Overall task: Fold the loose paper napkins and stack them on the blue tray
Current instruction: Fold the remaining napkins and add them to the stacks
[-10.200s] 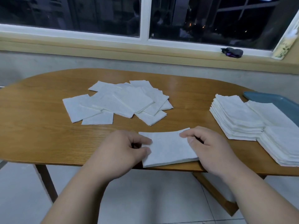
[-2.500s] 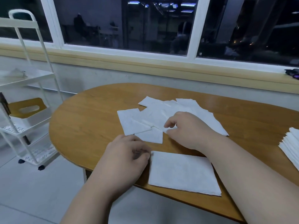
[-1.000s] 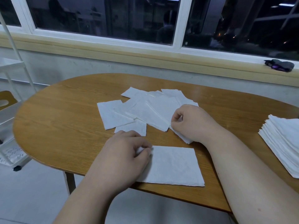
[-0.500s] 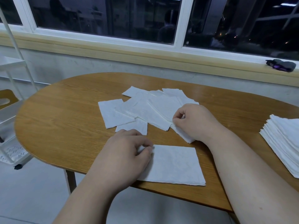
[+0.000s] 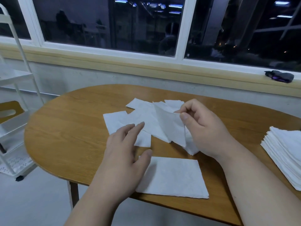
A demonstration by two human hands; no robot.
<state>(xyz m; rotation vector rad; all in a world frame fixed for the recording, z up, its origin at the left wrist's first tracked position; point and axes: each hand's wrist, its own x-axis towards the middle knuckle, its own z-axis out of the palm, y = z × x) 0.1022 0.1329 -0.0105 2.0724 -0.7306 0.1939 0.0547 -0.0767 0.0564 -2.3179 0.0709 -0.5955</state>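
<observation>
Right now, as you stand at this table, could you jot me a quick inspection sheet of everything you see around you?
Surface: oval wooden table, bare wood at its left end.
Job's things: loose napkins scattered mid-table; one folded napkin at the near edge; a stack of folded napkins at the right edge. The blue tray is out of view.
Clutter: nothing seen on the table.
Hands: right hand pinches the corner of a lifted napkin; left hand is open, fingers spread above the table.
Cables: nothing seen.
Surroundings: dark window behind; small dark object on the sill; white shelf cart to the left.
</observation>
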